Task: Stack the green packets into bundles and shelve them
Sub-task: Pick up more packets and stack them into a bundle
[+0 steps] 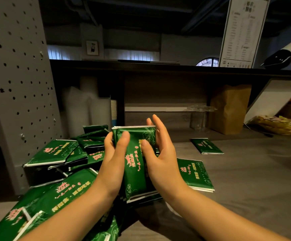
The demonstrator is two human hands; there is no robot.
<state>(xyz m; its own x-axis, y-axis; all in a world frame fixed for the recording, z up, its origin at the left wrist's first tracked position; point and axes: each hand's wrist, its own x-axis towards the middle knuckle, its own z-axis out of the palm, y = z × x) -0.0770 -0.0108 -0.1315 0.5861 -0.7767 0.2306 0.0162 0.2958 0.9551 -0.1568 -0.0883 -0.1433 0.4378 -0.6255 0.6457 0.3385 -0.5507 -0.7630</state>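
1. The left hand (114,153) and right hand (160,153) pressed a bundle of glossy green foil packets (134,160) between them, above the grey wood-grain desk (245,180).
2. A loose heap of green packets (68,153) lay at left.
3. A tall brown paper bag (230,108) stood on the lower shelf (176,131), contents hidden.

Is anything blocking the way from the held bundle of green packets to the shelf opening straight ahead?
Nothing visible does. The bundle of green foil packets, pressed between left hand and right hand, faces bare shelf; the brown paper bag and clear cups stand to the right.
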